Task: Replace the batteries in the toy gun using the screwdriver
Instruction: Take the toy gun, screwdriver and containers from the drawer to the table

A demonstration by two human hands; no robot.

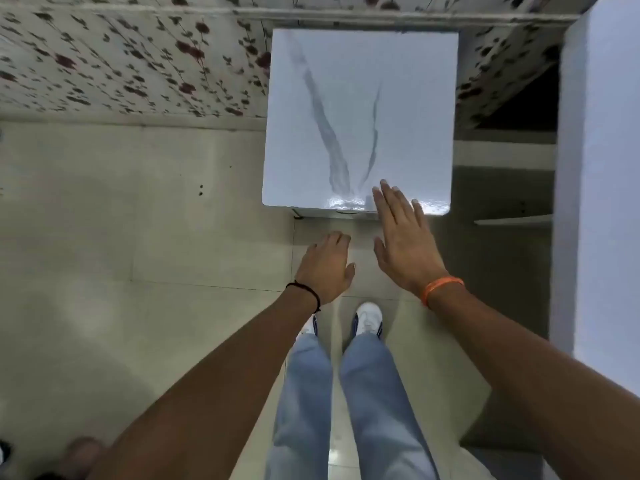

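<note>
white marbled table (356,109) (grey veins), floral wall (121,60)

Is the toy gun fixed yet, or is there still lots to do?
Nothing looks done yet. No toy gun, screwdriver or batteries are in view. The person stands on the tiled floor before a small white marble-look table with nothing on its top. In hand: nothing; the left hand and the right hand are both empty, fingers spread, the right reaching over the table's near edge. The whole job is left.
</note>
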